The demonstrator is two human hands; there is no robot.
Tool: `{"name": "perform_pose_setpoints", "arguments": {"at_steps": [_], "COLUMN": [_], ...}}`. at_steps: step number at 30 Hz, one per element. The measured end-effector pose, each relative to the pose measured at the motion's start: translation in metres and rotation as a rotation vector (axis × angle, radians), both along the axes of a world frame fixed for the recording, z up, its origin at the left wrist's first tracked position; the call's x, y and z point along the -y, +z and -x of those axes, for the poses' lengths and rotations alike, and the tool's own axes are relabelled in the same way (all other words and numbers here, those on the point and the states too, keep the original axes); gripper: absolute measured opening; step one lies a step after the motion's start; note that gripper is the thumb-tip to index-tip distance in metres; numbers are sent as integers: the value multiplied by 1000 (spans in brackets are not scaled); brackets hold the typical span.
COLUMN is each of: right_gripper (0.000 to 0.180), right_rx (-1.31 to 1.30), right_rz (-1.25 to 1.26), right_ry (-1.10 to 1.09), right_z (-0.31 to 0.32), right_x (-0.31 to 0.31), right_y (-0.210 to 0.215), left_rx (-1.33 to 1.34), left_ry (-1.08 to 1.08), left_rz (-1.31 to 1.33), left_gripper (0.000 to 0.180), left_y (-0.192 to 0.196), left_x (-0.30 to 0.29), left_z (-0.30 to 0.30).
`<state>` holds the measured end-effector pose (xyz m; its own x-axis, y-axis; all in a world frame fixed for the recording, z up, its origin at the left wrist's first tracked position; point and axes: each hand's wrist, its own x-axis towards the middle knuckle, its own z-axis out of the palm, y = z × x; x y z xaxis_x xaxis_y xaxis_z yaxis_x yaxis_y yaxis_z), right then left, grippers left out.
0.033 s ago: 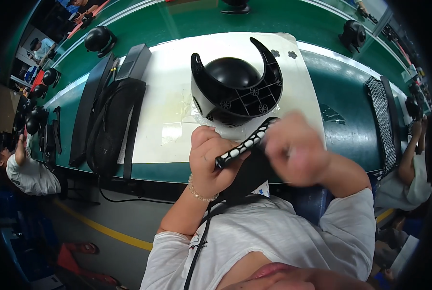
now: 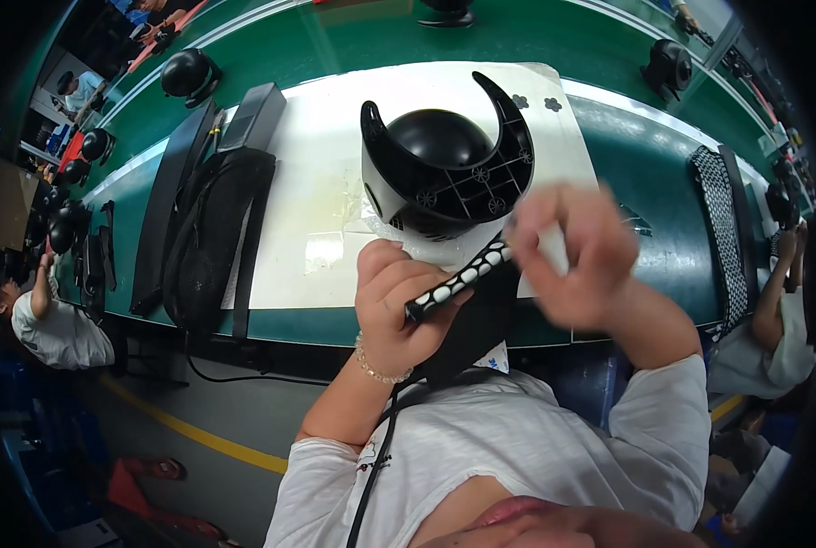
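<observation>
The left hand [image 2: 395, 294] grips the spotted strip [image 2: 468, 274]; right hand [image 2: 583, 254] blurry, can't tell. Hard tugs might bend the strip.

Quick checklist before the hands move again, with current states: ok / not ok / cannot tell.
1. Spotted strip held by the left hand: ok, its white spots face the camera.
2. Right hand gripping the strip's upper end: cannot tell, the hand is close to it but blurred.
3. Black crescent-shaped part resting on the white sheet: ok, neither hand holds it.
4. Left wrist bare: not ok, a beaded bracelet is on it.
5. Black pouch-like item away from both hands: ok, it lies to the left.
</observation>
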<state>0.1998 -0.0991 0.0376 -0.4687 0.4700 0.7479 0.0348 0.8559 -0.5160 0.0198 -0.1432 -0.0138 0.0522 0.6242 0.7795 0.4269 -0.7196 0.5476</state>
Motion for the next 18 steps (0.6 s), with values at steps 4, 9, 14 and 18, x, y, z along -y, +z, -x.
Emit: {"name": "perform_pose_setpoints", "arguments": {"at_steps": [4, 9, 14, 18], "right_gripper": [60, 65, 64, 65], "right_rx": [-62, 49, 153, 205], "right_rz": [73, 307, 96, -113], "right_ry": [18, 61, 3, -13], "right_z": [-2, 3, 2, 5], "right_x": [-37, -38, -34, -30], "right_y": [18, 28, 27, 30], "left_rx": [9, -103, -113, -114], "left_ry": [157, 151, 177, 196], "left_rz": [-39, 36, 8, 9], "left_gripper": [24, 19, 18, 19], "left_y": [10, 16, 8, 5], "left_x": [4, -6, -9, -9], "left_z": [-5, -6, -6, -6]}}
